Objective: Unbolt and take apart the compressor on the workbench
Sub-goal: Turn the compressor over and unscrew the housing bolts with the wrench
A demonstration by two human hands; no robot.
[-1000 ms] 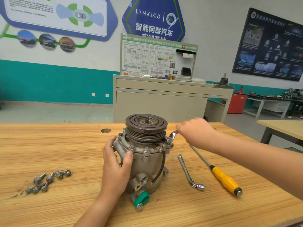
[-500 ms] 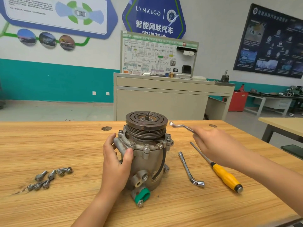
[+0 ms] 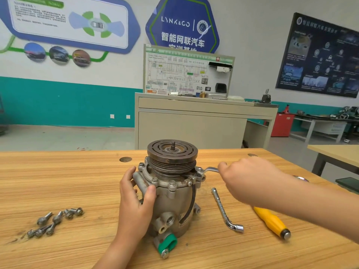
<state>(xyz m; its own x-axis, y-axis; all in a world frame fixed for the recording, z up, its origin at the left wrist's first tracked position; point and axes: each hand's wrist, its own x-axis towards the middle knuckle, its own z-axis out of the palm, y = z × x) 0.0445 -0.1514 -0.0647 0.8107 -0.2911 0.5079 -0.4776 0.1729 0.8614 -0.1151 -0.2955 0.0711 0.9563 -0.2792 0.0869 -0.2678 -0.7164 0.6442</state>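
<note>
Loose bolts (image 3: 54,222) are laid on the bench (image 3: 58,181), already taken out. The upright compressor (image 3: 171,199) in the middle is gripped by the left hand (image 3: 136,206). Rim bolts (image 3: 172,183) are still in; a wrench (image 3: 210,169), held tight in the right hand (image 3: 246,179), is set on one.

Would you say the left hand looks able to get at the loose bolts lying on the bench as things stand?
Probably yes: only bare bench lies between the left hand and the loose bolts. It grips the compressor, though, so it would first have to let go.
</note>
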